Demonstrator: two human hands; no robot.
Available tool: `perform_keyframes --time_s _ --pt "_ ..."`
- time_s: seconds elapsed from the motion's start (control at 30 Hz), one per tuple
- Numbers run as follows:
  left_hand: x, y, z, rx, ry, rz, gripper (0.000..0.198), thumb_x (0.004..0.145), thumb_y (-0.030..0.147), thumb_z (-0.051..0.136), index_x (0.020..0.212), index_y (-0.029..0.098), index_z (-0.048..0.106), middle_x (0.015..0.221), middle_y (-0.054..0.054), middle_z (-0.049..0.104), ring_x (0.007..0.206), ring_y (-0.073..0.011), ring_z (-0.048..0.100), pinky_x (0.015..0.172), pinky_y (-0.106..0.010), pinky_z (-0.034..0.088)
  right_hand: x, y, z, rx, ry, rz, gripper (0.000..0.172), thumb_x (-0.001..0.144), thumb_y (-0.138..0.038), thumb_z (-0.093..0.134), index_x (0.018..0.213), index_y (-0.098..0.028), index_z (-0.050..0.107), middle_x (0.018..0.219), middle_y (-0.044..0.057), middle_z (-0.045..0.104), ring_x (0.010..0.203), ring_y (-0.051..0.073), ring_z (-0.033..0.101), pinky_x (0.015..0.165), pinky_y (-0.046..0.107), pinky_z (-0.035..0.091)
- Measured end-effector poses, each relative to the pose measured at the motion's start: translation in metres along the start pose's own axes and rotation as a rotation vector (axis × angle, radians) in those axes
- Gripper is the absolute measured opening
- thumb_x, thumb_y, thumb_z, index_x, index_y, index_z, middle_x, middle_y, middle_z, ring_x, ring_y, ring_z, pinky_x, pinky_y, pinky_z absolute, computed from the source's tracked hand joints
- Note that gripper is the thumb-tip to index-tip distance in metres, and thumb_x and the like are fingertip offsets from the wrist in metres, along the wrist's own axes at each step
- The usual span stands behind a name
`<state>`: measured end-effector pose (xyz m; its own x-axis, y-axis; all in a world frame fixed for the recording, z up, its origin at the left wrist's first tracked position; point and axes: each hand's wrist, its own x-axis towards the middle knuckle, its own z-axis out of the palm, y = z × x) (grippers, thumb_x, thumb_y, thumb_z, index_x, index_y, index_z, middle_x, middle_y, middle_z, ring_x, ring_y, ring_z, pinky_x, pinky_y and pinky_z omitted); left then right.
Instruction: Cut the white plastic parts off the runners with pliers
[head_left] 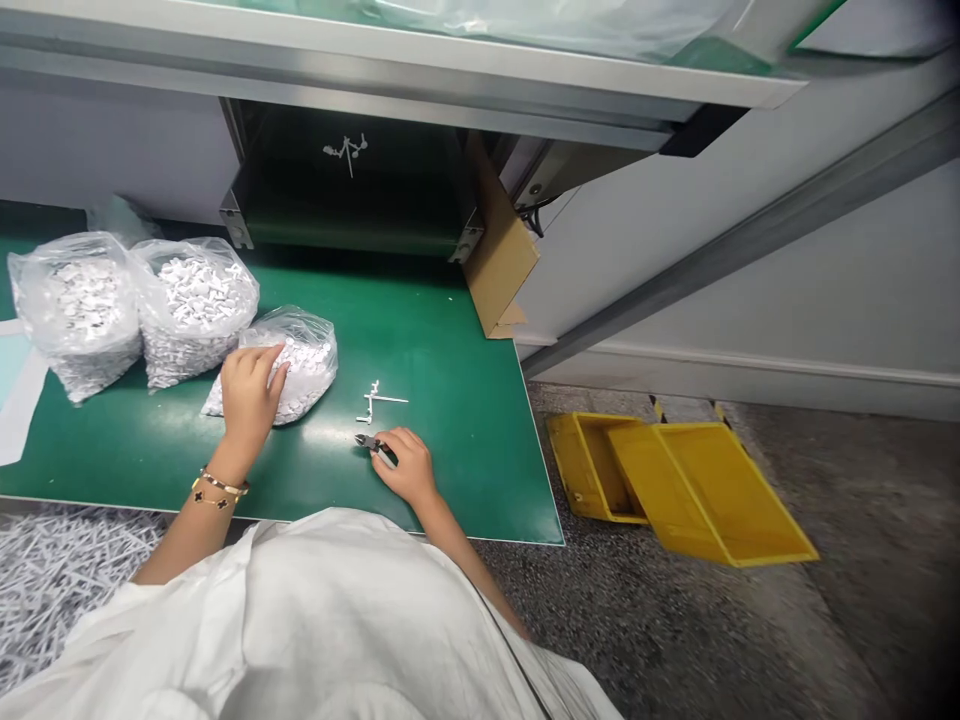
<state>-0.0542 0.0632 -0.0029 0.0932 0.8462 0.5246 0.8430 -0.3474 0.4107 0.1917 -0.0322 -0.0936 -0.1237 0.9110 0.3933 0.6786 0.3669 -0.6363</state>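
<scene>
My right hand (407,467) is wrapped round a pair of side cutters (365,441) just above the green table. Their jaws point left. A little beyond the cutters lies a white plastic sprue (386,398) with small pieces branching off it. Over the near side of a clear plastic bag (313,365) full of small white parts, my left hand (253,390) hovers with thumb and fingers apart. Nothing shows between those fingertips. To the left stand two larger clear bags, one middle bag (201,300) and one outer bag (79,310), both filled with similar white parts.
A dark green conveyor belt (300,205) at the back carries another white sprue (347,150). Beside it stands a cardboard flap (499,250). A metal shelf frame (375,75) crosses overhead. Yellow bins (705,490) sit on the floor right; white sticks (67,580) pile up lower left.
</scene>
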Motion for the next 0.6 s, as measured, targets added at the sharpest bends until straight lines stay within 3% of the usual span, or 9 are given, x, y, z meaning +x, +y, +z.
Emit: perform_keyframes --time_s 0.07,0.17,0.23,0.3,0.43,0.6 --pt "-0.009 0.012 0.009 -0.075 -0.073 0.034 0.028 0.093 0.032 0.048 0.111 0.018 0.063 0.097 -0.011 0.062 0.097 -0.0261 0.052 0.09 -0.04 0.036 -0.001 -0.001 -0.002 0.024 0.019 -0.022 0.015 0.077 -0.02 0.052 0.086 -0.022 0.064 0.077 0.002 0.062 0.073 0.016 0.056 0.07 0.029 0.045" --pt "-0.028 0.039 0.031 -0.146 -0.37 0.118 0.024 0.093 0.034 0.046 0.098 0.019 0.064 0.086 -0.009 0.061 0.082 -0.0237 0.056 0.077 -0.034 0.04 -0.003 -0.002 -0.005 0.046 0.05 -0.048 0.015 0.077 -0.02 0.051 0.084 -0.022 0.063 0.078 0.003 0.061 0.074 0.017 0.056 0.071 0.03 0.045" --pt "-0.04 0.055 0.049 -0.115 -0.533 0.086 0.024 0.092 0.037 0.048 0.091 0.018 0.063 0.081 -0.009 0.06 0.074 -0.022 0.057 0.068 -0.031 0.039 -0.004 -0.002 -0.006 0.047 0.074 -0.053 0.014 0.077 -0.021 0.05 0.083 -0.022 0.063 0.077 0.003 0.061 0.074 0.017 0.055 0.071 0.031 0.045" --pt "-0.049 0.067 0.066 -0.055 -0.617 0.016 0.025 0.089 0.04 0.053 0.093 0.016 0.06 0.084 -0.009 0.06 0.07 -0.0209 0.058 0.061 -0.028 0.037 -0.004 -0.002 -0.007 0.043 0.09 -0.055 0.014 0.077 -0.021 0.05 0.084 -0.021 0.063 0.077 0.003 0.06 0.074 0.017 0.055 0.071 0.032 0.045" --pt "-0.055 0.071 0.084 -0.001 -0.683 -0.009 0.02 0.09 0.034 0.053 0.095 0.015 0.058 0.094 -0.011 0.06 0.073 -0.0212 0.06 0.057 -0.026 0.035 -0.004 -0.003 -0.007 0.028 0.092 -0.043 0.014 0.077 -0.022 0.051 0.084 -0.021 0.063 0.078 0.004 0.061 0.074 0.018 0.055 0.072 0.032 0.046" --pt "-0.058 0.054 0.085 -0.23 -0.533 -0.108 0.016 0.089 0.031 0.053 0.086 0.017 0.06 0.088 -0.008 0.061 0.076 -0.0195 0.06 0.066 -0.028 0.043 -0.003 -0.004 -0.007 -0.013 0.088 -0.013 0.016 0.078 -0.021 0.05 0.086 -0.022 0.064 0.078 0.004 0.06 0.075 0.018 0.055 0.073 0.032 0.046"
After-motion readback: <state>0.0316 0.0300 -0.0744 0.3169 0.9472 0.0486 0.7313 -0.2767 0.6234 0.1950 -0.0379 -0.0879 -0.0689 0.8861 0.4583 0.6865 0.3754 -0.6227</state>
